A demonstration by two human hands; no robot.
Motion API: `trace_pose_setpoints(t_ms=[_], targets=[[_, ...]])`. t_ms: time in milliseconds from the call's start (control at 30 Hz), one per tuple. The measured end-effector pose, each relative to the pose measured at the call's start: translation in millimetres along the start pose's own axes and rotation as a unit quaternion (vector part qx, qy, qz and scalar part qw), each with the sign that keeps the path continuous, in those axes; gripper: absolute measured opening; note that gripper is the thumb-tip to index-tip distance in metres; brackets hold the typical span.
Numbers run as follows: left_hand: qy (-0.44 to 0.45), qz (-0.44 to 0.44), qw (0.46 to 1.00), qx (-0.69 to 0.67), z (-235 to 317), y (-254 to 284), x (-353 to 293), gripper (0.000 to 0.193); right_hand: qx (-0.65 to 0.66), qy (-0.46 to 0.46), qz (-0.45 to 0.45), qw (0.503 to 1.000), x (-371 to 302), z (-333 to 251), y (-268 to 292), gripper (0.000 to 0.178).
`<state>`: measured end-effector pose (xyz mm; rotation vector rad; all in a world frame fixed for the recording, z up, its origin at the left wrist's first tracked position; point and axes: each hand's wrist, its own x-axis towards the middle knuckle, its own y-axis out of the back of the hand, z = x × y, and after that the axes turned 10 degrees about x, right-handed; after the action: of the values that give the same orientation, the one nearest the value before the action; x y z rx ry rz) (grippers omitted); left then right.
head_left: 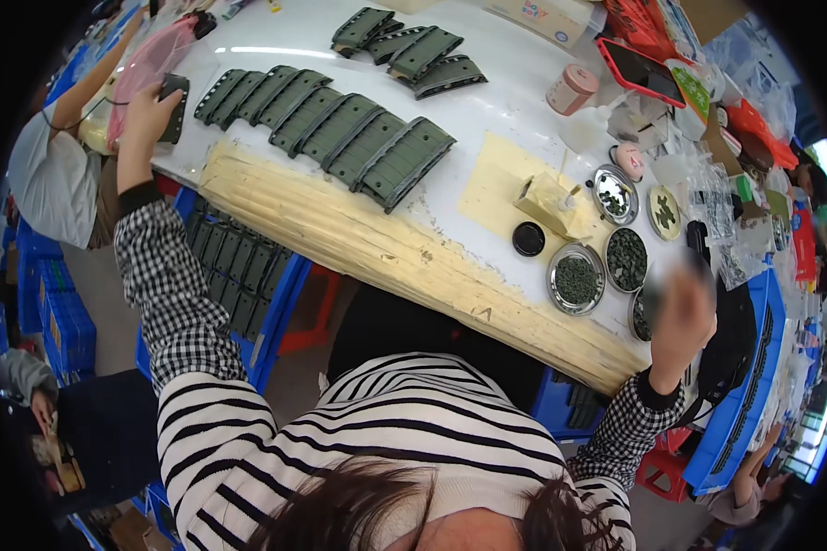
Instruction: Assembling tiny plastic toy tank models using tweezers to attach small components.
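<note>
My left hand [145, 118] reaches to the far left of the white table, its fingers closed on the edge of a dark green plastic piece [175, 110]. Right of it runs a row of curved, ribbed green plastic panels [327, 131], set side by side. At the right, my right hand [685, 308] is over the table's edge, its fingers smeared, so any object in it cannot be made out. Close to it are a round tin of dark green bits [627, 260], another partly hidden tin [640, 317] and a metal dish of small green parts [576, 281].
More green panels [423, 53] lie at the back. A yellow block [555, 206] on yellow paper and a black round lid [528, 239] sit mid-right. A pink jar [573, 89] and red-cased phone [640, 72] stand behind. Blue crates [289, 303] are below the table; co-workers sit nearby.
</note>
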<state>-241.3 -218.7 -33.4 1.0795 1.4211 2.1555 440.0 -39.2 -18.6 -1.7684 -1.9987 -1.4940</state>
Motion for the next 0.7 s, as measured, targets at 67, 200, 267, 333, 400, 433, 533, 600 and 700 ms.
trace_pose_setpoints(t_ms=[67, 200, 267, 333, 400, 433, 533, 600, 700], targets=[[0.038, -0.017, 0.964, -0.263, 36.7, 20.9, -25.2, 0.038, -0.021, -0.019, -0.02, 0.999, 0.9, -7.0, 1.5, 0.006], [0.008, -0.083, 0.774, -0.628, 155.4, 54.9, -111.9, 0.034, 0.004, -0.043, -0.069, 0.997, 4.2, -5.1, -1.6, 0.007], [-0.011, -0.171, 0.697, -0.696, 196.3, 58.7, -156.1, 0.035, 0.015, -0.059, -0.116, 0.991, 9.1, 0.3, -2.4, 0.011], [0.017, -0.27, 0.605, -0.749, 236.6, 48.1, -193.3, 0.043, 0.018, -0.082, -0.147, 0.986, 11.9, 5.5, -5.8, 0.012], [0.045, -0.38, 0.519, -0.764, 270.8, 43.6, -218.2, 0.044, 0.006, -0.086, -0.197, 0.977, 18.7, 10.5, -9.8, 0.016], [0.02, -0.431, 0.507, -0.746, 283.5, 40.4, -224.9, 0.043, 0.013, -0.083, -0.213, 0.973, 22.1, 12.5, -10.6, 0.016], [0.029, -0.511, 0.477, -0.714, 312.9, 35.5, -243.6, 0.039, 0.049, -0.079, -0.252, 0.963, 27.0, 20.3, -14.3, 0.017], [0.03, -0.524, 0.494, -0.693, 320.4, 35.4, -248.5, 0.04, 0.022, -0.074, -0.26, 0.962, 25.5, 20.6, -16.0, 0.016], [0.039, -0.534, 0.489, -0.689, 321.3, 34.2, -248.5, 0.041, 0.022, -0.084, -0.249, 0.965, 21.8, 21.7, -18.7, 0.016]])
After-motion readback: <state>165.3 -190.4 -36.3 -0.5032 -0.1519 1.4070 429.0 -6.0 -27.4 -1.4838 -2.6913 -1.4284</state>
